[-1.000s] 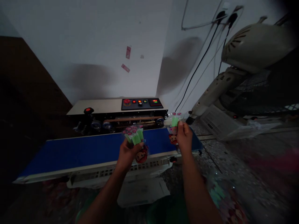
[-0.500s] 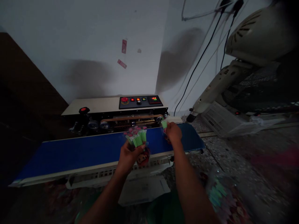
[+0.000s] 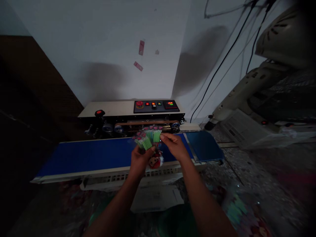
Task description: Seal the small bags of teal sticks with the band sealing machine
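Note:
My left hand (image 3: 139, 162) is closed around a bunch of clear plastic packets (image 3: 144, 143) with light green strips and pink tops. Below its thumb hangs a packet part printed with a red-haired cartoon face (image 3: 155, 161). The fingers of my right hand (image 3: 174, 144) pinch the edge of a packet with green strips (image 3: 156, 136) at the right side of the bunch. Both hands are above the blue conveyor belt (image 3: 91, 156) of a band sealer (image 3: 111, 107). What the packets contain is hard to make out in the dim light.
The sealer's control panel (image 3: 156, 106), with lit buttons and digits, faces me against the wall. To the right stand a beige machine arm (image 3: 229, 93) and a pale box (image 3: 243, 128). More packets (image 3: 237, 210) lie low at the right. A black cable (image 3: 214, 72) runs down the wall.
My right hand has moved left from the sealer's right end to the bunch in my left hand, and a packet is in its fingers in both frames. The view has shifted slightly left.

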`<state>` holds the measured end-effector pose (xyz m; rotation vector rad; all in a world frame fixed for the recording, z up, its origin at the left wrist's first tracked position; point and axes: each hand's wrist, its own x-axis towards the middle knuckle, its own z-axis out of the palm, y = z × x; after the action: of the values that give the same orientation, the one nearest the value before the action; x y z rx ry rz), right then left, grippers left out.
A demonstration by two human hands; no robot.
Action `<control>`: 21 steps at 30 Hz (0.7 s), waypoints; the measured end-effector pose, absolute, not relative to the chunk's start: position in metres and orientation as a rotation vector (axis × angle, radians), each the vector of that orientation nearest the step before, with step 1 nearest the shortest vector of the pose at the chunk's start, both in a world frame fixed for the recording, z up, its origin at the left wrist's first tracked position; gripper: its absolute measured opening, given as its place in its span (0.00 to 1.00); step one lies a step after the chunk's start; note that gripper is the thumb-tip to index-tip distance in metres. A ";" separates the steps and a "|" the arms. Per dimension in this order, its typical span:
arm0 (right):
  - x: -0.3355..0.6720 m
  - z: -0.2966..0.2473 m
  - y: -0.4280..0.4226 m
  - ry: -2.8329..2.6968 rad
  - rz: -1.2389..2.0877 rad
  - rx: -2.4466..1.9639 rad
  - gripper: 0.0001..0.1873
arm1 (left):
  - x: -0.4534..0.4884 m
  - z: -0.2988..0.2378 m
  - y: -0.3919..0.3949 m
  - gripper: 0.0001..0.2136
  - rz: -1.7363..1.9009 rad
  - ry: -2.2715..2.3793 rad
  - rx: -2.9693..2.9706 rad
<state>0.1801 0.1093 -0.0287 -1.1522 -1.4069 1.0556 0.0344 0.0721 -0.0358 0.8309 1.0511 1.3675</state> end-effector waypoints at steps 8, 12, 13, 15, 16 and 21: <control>0.208 -0.025 0.111 -1.179 0.512 -1.339 0.20 | 0.032 -0.038 0.074 0.12 1.422 1.099 0.782; 0.255 -0.030 0.119 -1.272 0.189 -1.795 0.19 | 0.030 -0.040 0.074 0.11 1.408 1.091 0.806; 0.264 -0.033 0.120 -1.295 0.105 -1.932 0.18 | 0.030 -0.041 0.073 0.12 1.400 1.094 0.802; 0.276 -0.039 0.123 -1.312 0.007 -2.180 0.17 | 0.031 -0.041 0.074 0.13 1.395 1.083 0.793; 0.278 -0.041 0.125 -1.309 -0.005 -2.274 0.17 | 0.032 -0.042 0.074 0.13 1.394 1.075 0.790; 0.266 -0.049 0.135 -1.324 0.022 -2.431 0.16 | 0.034 -0.042 0.073 0.13 1.339 1.079 0.813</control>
<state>0.2656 0.1350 -0.0486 -2.4311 -1.3243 0.0218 0.0340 0.0726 -0.0417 0.8128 1.0790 1.3391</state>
